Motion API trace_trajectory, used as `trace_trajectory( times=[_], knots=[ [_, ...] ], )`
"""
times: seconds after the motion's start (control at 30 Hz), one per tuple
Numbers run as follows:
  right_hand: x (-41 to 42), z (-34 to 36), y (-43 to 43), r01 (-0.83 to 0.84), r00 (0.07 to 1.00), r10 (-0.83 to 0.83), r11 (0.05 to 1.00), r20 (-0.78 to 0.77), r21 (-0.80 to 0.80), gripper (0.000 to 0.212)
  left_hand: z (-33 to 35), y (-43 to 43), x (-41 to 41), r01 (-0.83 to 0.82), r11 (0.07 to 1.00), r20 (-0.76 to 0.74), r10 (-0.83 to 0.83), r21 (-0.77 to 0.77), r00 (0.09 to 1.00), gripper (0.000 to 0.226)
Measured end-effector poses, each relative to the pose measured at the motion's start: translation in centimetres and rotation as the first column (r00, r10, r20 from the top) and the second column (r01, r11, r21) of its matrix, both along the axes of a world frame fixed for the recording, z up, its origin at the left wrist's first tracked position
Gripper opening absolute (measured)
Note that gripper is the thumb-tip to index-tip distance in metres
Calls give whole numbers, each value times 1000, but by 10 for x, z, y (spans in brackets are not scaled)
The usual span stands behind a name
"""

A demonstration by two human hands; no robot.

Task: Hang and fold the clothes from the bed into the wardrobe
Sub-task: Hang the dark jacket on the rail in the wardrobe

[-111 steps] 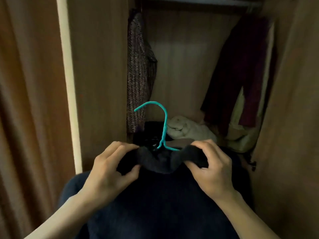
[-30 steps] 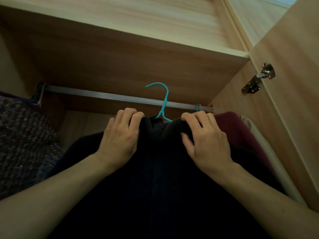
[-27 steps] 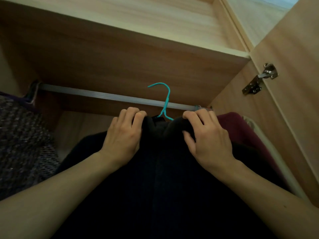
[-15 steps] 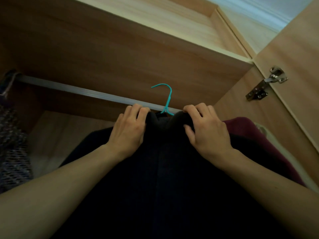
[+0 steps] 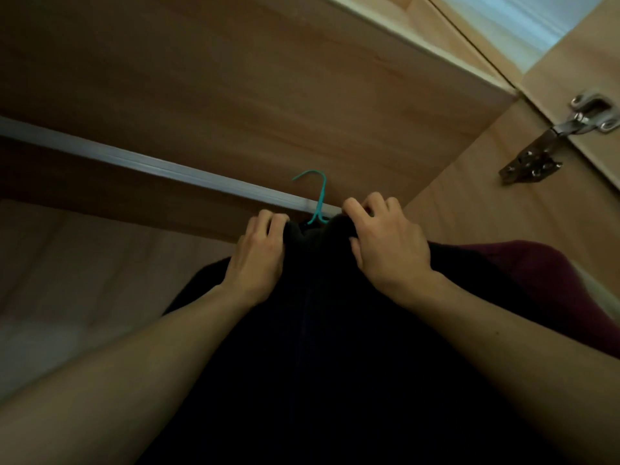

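Both hands are raised into the wardrobe (image 5: 476,203) and clamp the collar of a dark garment (image 5: 318,364), one on each side of its neck. The left hand (image 5: 258,253) has its fingers curled over the top edge of the collar on the left. The right hand (image 5: 389,250) does the same on the right, fingers hooked over the fabric and thumb pressed against its near face. Each hand has a firm grip of cloth. Both bare forearms run from the near corners of the view up to the collar.

The dark garment hangs from a teal hanger (image 5: 318,196) and fills the near middle of the scene below the hands. Only the hanger's hook and thin stem show, rising out of the collar between the two hands. The stem crosses the metal rail (image 5: 134,161), and the hook's tip stands above it; whether the hook rests on the rail cannot be told.

The rail runs from the far left down toward the right, ending behind the right hand. Above it lies the underside of a wooden shelf board (image 5: 235,78). To the right of the dark garment a maroon garment (image 5: 536,280) hangs, with a strip of pale cloth (image 5: 600,298) just beyond it. At the upper right a metal hinge (image 5: 553,142) joins the wardrobe's side to its open door (image 5: 583,65).
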State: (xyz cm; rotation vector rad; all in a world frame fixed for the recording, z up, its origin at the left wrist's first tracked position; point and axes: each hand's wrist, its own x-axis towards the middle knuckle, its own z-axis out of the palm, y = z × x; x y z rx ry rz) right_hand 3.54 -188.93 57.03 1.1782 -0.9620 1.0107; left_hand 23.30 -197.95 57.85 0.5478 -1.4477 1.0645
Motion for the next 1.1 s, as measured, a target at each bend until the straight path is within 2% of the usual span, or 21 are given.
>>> trace_trajectory(
  times=[0.1, 0.23, 0.37, 0.43, 0.47, 0.53, 0.6, 0.67, 0.73, 0.83, 1.1],
  knots=[
    [-6, -1, -12, 49, 999, -49, 998, 7, 45, 54, -5, -30, -15, 52, 998, -19, -52, 27, 998, 38],
    [-14, -6, -24, 137, 991, -136, 989, -15, 62, 51, -11, -63, -47, 143, 988, -80, -139, 56, 987, 42],
    [-24, -19, -39, 238, 971, -237, 971, -38, 31, 58, -22, -94, -86, 255, 965, -164, -242, 61, 956, 41],
    [-26, -23, -43, 305, 952, -304, 952, -26, 42, 59, -27, -102, -104, 385, 918, -229, -358, 89, 905, 37],
    [-26, -24, -45, 339, 941, -339, 940, -20, 47, 60, -29, -101, -111, 491, 866, -265, -453, 99, 852, 35],
    [-26, -28, -45, 383, 924, -382, 924, -36, 23, 57, -35, -98, -122, 618, 777, -290, -568, 120, 770, 48],
    [-28, -36, -44, 420, 904, -419, 908, -85, -7, 53, -42, -98, -127, 601, 789, -277, -554, 126, 785, 51],
    [-30, -55, -44, 484, 867, -477, 875, -146, 18, 64, -54, -96, -125, 624, 765, -298, -566, 157, 769, 54],
    [-33, -69, -45, 532, 838, -518, 846, -172, 42, 73, -65, -95, -121, 644, 714, -327, -561, 273, 760, 59],
    [-35, -79, -50, 573, 814, -560, 817, -156, 61, 77, -81, -106, -113, 554, 706, -286, -474, 442, 833, 66],
    [-43, -80, -60, 617, 782, -607, 787, -141, 31, 79, -103, -130, -132, 600, 667, -327, -502, 442, 800, 77]
  ],
)
